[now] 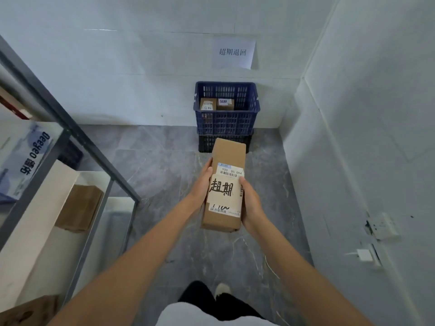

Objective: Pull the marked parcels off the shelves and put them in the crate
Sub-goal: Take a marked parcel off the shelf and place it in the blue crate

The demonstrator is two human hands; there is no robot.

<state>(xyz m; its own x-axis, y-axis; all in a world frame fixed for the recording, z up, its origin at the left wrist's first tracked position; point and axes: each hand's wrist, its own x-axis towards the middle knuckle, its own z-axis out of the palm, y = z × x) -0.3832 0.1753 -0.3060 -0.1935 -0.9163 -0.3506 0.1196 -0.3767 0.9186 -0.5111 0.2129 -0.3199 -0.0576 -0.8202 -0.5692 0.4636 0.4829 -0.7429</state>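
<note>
— What have you got in hand?

— A long cardboard parcel (226, 184), held lengthwise away from me. My left hand (202, 184) clasps its left edge with fingers flat along the side; my right hand (250, 203) cups the right edge, thumb lying on the white label (224, 191). Both hands closed on the box, arms stretched out in front.

— Is it marked?

— Yes. Black handwritten characters on the label, facing up between my thumbs. Barcode strip (229, 173) just beyond them, with printed numbers 530 05 094.

— Where is the crate from your grip?

— Straight ahead, past the far end of the parcel. Blue slatted crate (227, 121) against the back wall, sitting on a darker crate (207, 143). The parcel's far end overlaps the lower crate in my view; parcel is up in the air, not touching either.

— Anything inside?

— Two small cardboard boxes (216, 104), side by side toward the crate's left, both with marked labels.

— Around you?

— Paper sign (234, 54) on the wall above the crate. Metal shelf unit (70, 128) well to the left of my left arm, a brown parcel (81, 208) lying on a lower shelf, a printed blue-and-white package (26, 158) higher up. Wall sockets (382, 225) to the right of my right arm. Grey marble floor (153, 161) under the parcel.
</note>
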